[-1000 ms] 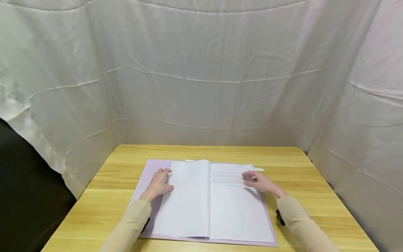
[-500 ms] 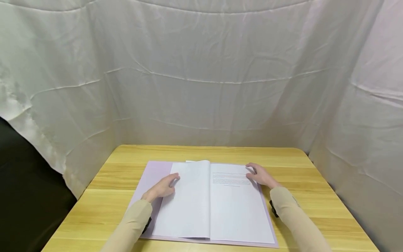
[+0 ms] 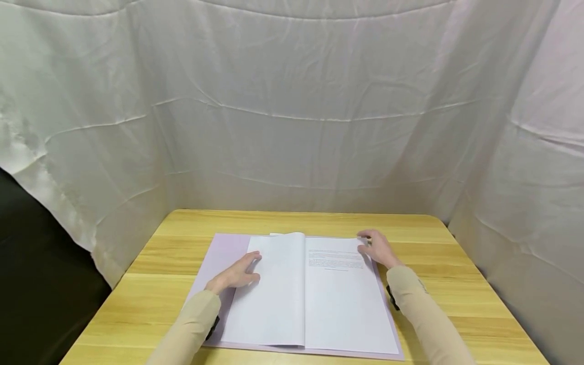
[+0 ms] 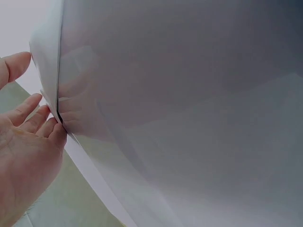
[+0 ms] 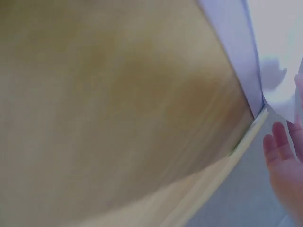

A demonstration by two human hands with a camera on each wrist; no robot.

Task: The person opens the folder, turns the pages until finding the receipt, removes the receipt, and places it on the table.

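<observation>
A lilac folder (image 3: 227,248) lies open flat with glossy sleeved pages inside. Its left page (image 3: 271,309) shows no print; a few lines of text run across the upper part of the right page (image 3: 347,309). My left hand (image 3: 234,276) rests at the outer edge of the left page, thumb and fingers spread and fairly straight. At the far right corner, my right hand (image 3: 379,248) pinches the right page between thumb and fingers. In the right wrist view that page corner (image 5: 279,101) curls up off the lilac cover (image 5: 236,56), and the hand is partly cut off.
The wooden table (image 3: 137,304) bears the folder near its front edge. A white slip (image 3: 276,234) sticks out past the folder's far edge. Pale curtains (image 3: 292,152) hang behind and at both sides, with something black (image 3: 41,284) at the left.
My right hand has moved outward and away from me to the right page's far corner, covering the pale tab there. My left hand has shifted right, slightly farther over the left page.
</observation>
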